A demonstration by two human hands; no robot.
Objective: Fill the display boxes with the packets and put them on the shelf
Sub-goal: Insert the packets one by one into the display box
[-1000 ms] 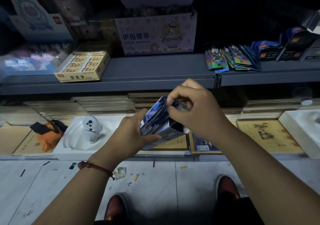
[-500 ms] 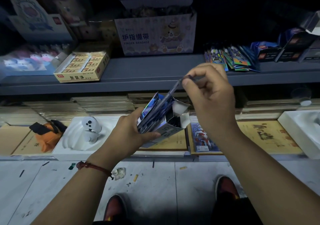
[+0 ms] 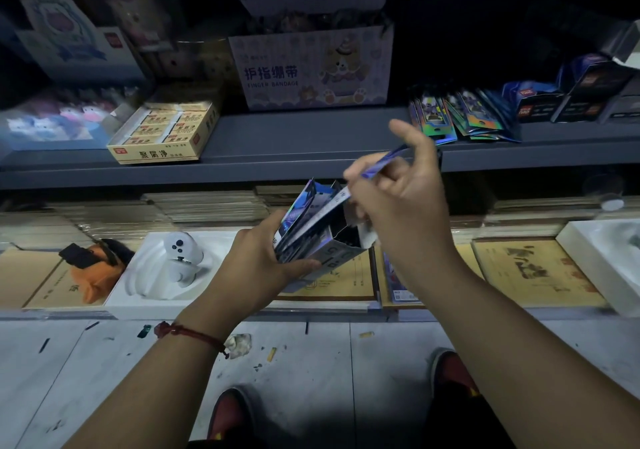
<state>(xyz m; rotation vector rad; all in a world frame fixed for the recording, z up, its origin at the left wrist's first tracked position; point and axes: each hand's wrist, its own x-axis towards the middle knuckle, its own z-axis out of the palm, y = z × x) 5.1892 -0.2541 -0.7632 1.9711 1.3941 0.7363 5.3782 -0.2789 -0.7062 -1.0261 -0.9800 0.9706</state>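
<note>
My left hand grips a small dark display box, tilted to the right, with several shiny blue packets standing in it. Just above its open top, my right hand pinches one thin blue packet between thumb and fingers, its lower end at the box's mouth. A loose pile of the same packets lies on the grey shelf at the right. Further dark display boxes stand at the shelf's far right.
On the shelf sit a yellow box of erasers at the left and a finger bandage carton at the middle. Below lie stacked paper pads, a white tray with a small white figure and an orange toy. My shoes show on the floor.
My right hand rose from inside the box's mouth, lifting one packet up and to the right. The left hand kept the box almost still.
</note>
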